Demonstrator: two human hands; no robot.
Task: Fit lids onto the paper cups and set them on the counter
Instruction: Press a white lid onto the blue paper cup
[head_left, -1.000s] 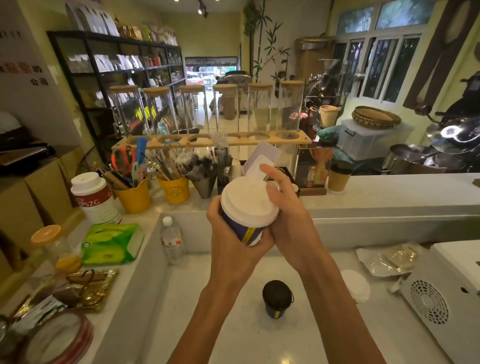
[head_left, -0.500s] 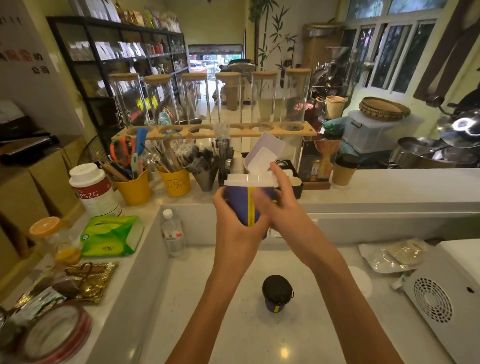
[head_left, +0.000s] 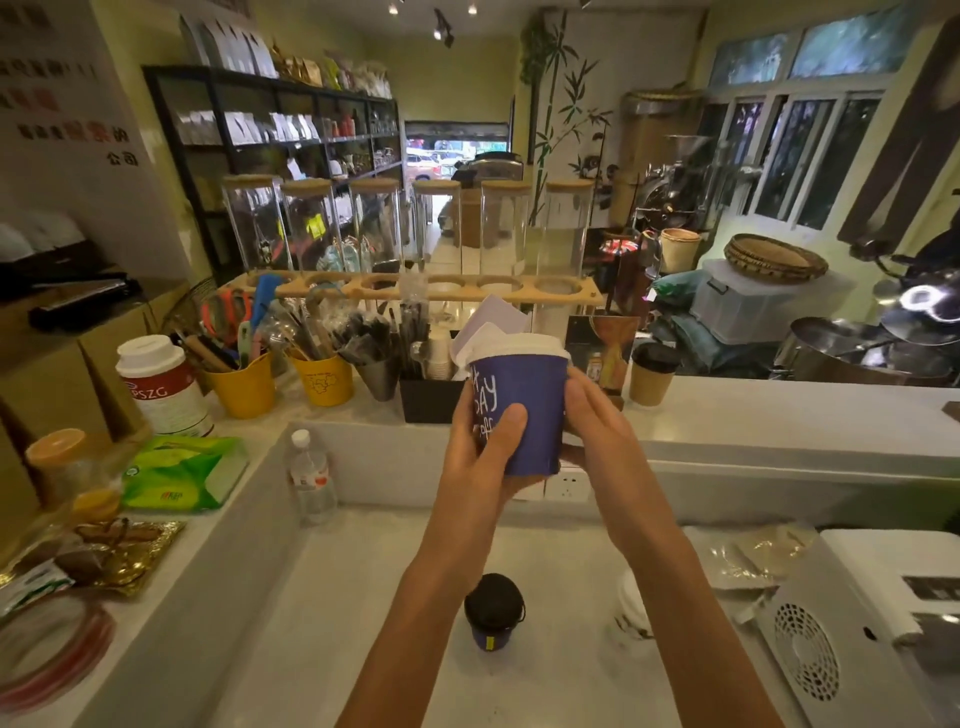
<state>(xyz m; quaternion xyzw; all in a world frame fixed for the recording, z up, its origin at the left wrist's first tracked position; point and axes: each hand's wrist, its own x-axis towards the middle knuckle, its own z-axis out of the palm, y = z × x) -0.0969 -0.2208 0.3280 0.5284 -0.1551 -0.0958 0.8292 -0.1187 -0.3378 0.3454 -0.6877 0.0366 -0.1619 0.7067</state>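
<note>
Both hands cradle the blue cup (head_left: 519, 410) upright in the air, just near of the raised counter (head_left: 779, 415). Left hand (head_left: 480, 452) wraps the cup's left side and base, thumb across the lettering, fingers closed around it; right hand (head_left: 597, 421) lies with fingers fairly straight against the right wall, steadying more than gripping. White lid (head_left: 519, 345) sits on the rim and looks level, though whether it is snapped home all round cannot be told.

Judging by this, the lidding of this cup is done and the setting-down is in hand. Next the cup should go forward and down onto bare counter, perhaps left of the brown cup (head_left: 652, 374) standing there, and be released upright. A second blue cup (head_left: 492, 618) with a dark lid waits on the low worktop (head_left: 337, 649), near.
</note>
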